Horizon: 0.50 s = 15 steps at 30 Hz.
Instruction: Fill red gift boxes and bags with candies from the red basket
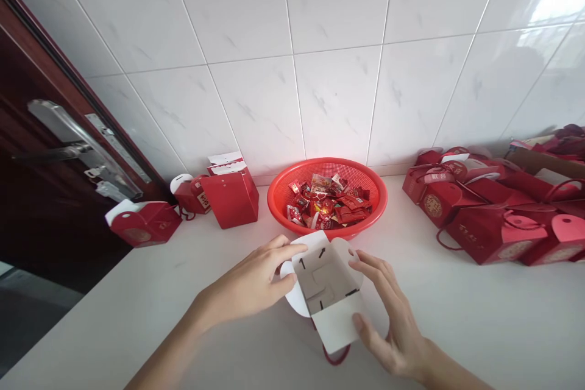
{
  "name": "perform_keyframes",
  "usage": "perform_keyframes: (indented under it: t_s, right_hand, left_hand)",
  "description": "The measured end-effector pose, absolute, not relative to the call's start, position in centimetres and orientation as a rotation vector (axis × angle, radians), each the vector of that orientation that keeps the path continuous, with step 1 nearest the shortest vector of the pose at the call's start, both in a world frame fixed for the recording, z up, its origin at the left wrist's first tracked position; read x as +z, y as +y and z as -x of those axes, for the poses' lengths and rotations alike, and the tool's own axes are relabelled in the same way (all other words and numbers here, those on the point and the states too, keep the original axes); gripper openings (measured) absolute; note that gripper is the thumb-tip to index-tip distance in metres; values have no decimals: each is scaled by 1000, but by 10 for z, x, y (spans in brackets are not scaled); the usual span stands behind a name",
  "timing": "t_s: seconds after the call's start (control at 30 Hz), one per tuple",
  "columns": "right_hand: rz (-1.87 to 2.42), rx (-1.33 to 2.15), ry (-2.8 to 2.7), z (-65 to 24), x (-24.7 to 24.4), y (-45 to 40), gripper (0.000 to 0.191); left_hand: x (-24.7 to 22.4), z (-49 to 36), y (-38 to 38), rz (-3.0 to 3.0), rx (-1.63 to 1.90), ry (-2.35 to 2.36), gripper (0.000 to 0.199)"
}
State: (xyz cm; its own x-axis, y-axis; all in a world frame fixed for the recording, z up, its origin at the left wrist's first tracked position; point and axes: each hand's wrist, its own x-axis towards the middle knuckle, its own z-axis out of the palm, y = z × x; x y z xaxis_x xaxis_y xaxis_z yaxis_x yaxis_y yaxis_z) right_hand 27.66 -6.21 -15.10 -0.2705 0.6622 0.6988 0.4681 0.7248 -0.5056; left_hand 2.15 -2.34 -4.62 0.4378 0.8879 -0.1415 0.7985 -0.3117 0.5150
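Note:
In the head view, a small paper gift box [326,285], pale inside with dark slot marks, stands with its top flaps folded outward. Through the opening I see its bare floor. A dark red cord handle [337,356] pokes out below the near flap. My left hand [267,277] grips the box's left side, index finger on the far flap and thumb by the rounded left flap. At the right side, my right hand [393,323] holds the box, thumb on the near flap and fingers on the right flap. Just behind it is a red plastic basket [277,204] of wrapped candies [324,204].
Red boxes [231,198] stand to the left, one open box [146,223] near the counter's edge. Several finished-looking red boxes [493,231] crowd the right. A tiled wall [338,103] closes the back; a dark door [41,195] with a metal handle is at left.

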Motion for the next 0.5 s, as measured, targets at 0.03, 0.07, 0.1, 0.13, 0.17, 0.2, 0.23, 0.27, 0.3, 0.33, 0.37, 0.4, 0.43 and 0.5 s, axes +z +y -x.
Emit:
perform_keyframes:
  t_s: [0.03,0.07,0.1,0.13,0.17,0.2,0.23,0.27,0.3,0.33,0.37,0.4,0.43,0.5]
  right_hand:
    - [880,263,-1914,-276,-152,-63,54]
    - [888,279,-1907,-276,-152,-63,54]
    - [893,290,-1905,-275,-153,-63,54]
    - [896,294,-1908,-275,-153,-64,54]
    - [896,295,-1916,-275,-153,-64,54]
    - [894,293,-1927,-275,-152,-64,53]
    - [889,287,-1937,-274,-152,-64,52]
    - [880,278,-1946,-274,-151,-64,51]
    - [869,267,-1953,-275,-150,-64,49]
    - [855,254,-1958,-275,-149,-64,47]
    - [838,241,-1966,-276,-148,-64,45]
    - [817,225,-1975,-276,-147,-64,45]
    - [793,208,-1982,-277,-146,-64,45]
    - [749,177,-1983,-280,-143,-64,48]
  left_hand:
    - [-45,-20,-23,-2175,217,1419,47]
    - [-44,-19,-23,-2171,213,1417,47]
    - [-43,-19,-23,-2163,220,1411,46]
    - [-42,-19,-22,-2152,236,1401,46]
    - [-42,-19,-22,-2138,258,1392,46]
    - [-41,-19,-21,-2123,278,1386,45]
    - [-41,-20,-21,-2109,295,1383,45]
    - [-41,-21,-21,-2098,308,1380,44]
    - [-42,-22,-20,-2089,319,1377,43]
    - [-42,-23,-20,-2083,328,1372,41]
    - [-43,-24,-20,-2078,336,1366,41]
    - [-44,-25,-20,-2075,348,1357,40]
    - [-45,-26,-20,-2072,367,1348,39]
    - [-46,-28,-20,-2069,421,1314,38]
